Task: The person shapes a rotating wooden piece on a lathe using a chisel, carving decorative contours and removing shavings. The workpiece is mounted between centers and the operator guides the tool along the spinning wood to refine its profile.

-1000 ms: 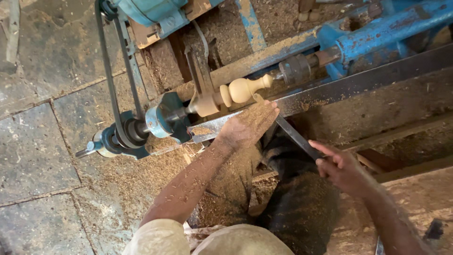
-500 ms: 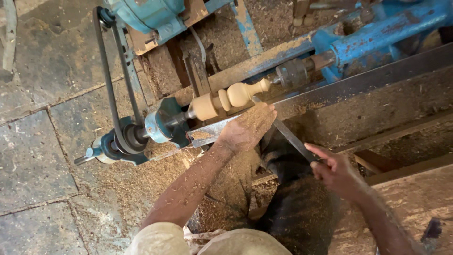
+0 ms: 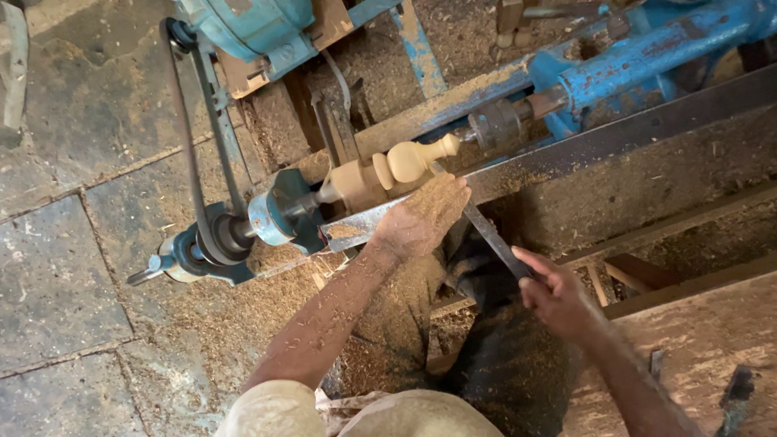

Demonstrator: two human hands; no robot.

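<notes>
Hands are both working one chisel (image 3: 492,236) at the lathe. Your left hand (image 3: 421,217), dusted with sawdust, is lying palm down on the metal tool rest (image 3: 566,152), fingers curled closed over the front of the chisel blade and pinning it to the rest. Your right hand (image 3: 558,298) is wrapping shut around the chisel's rear end, lower and to the right, well apart from the left. The blade is running diagonally up-left between the two hands, its tip hidden behind the left hand.

The pale wooden workpiece (image 3: 387,170) is sitting just above the left hand, held between the blue headstock spindle (image 3: 275,217) and the blue tailstock (image 3: 647,57); it is showing a block, a bead, a ball and a thin neck. A dark drive belt (image 3: 188,137) is running from the pulley up to the light blue motor (image 3: 251,24). Sawdust is covering the stone floor (image 3: 73,267). No labels or packages are readable.
</notes>
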